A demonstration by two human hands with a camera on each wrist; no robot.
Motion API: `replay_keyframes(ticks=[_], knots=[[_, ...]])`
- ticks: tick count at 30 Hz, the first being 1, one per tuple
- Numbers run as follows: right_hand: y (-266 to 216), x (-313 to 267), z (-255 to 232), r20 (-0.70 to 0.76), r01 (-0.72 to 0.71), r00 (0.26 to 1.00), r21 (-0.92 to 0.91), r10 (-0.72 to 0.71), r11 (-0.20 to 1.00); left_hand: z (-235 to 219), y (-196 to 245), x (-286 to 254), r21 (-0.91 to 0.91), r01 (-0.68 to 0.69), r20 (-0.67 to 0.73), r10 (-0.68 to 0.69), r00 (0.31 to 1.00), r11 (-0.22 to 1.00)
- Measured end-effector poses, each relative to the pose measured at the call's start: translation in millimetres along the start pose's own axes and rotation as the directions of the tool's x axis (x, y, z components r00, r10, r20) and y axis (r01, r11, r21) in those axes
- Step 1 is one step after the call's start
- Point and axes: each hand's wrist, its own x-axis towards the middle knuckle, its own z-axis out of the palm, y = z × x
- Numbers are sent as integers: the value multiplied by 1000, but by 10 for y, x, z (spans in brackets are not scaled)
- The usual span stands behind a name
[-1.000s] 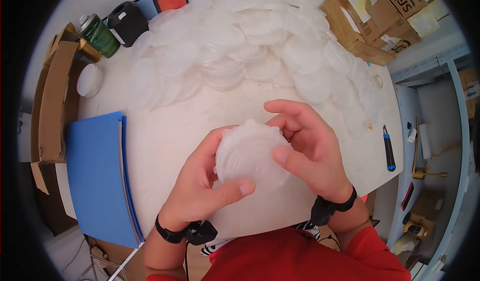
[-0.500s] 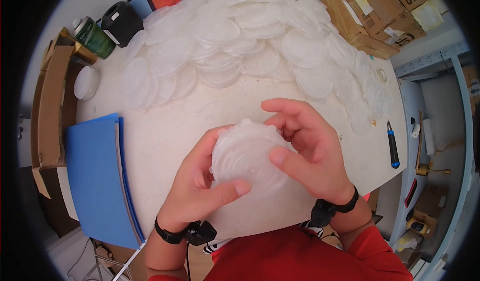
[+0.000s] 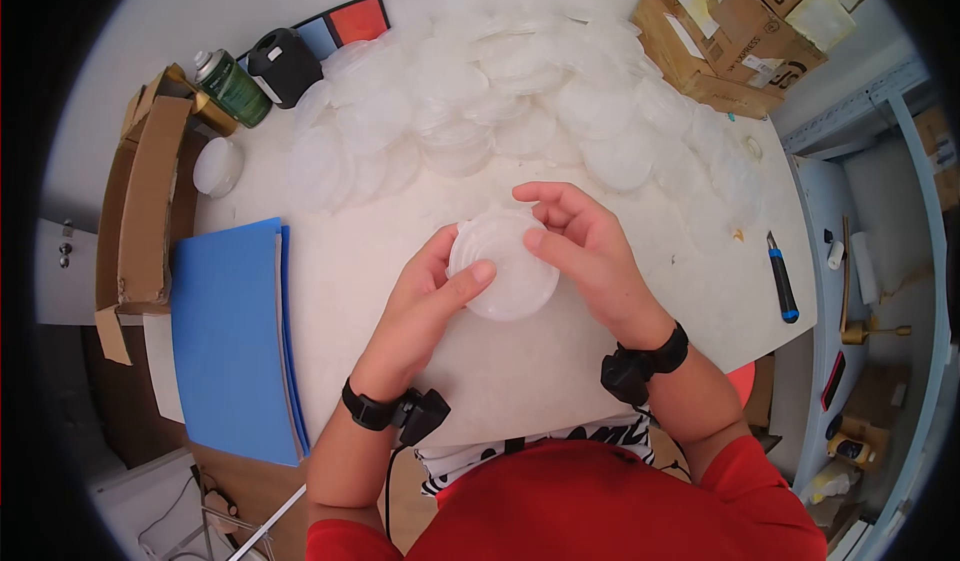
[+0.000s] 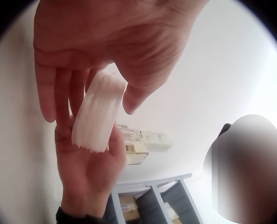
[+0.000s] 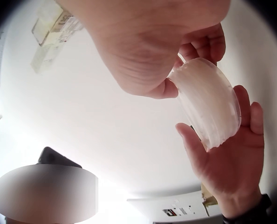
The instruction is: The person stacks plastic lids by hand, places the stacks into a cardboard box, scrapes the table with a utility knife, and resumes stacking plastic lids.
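Observation:
Both hands hold a small stack of round, translucent white plastic lids (image 3: 508, 286) above the table. My left hand (image 3: 430, 296) grips its left side, thumb laid on the top face and fingers behind the rim. On the other side my right hand (image 3: 592, 266) pinches the stack, thumb on the top near the far edge, index finger raised off it. The layered side of the stack (image 4: 99, 114) shows between thumb and fingers in the left wrist view. In the right wrist view the stacked lids (image 5: 208, 102) stand tilted, their rims close together.
A large heap of similar lids (image 3: 460, 91) covers the table's far side. Blue folders (image 3: 230, 341) lie left, near a cardboard box (image 3: 150, 211), a green can (image 3: 232, 89) and a black bottle (image 3: 285, 69). A utility knife (image 3: 782, 281) lies right, cartons (image 3: 740, 41) behind.
Both hands have moved the stack farther from the body. The lids' tabs that stuck out around the rim show less now, and the stack looks more even. Both hands keep their hold.

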Motion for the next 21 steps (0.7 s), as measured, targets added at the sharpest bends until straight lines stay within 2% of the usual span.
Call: replay_keyframes(ticks=[21], knots=[[49,23,29,-44,-11,999,-50,9,999,-27,6,12,33,-5,10,5,1000,999]])
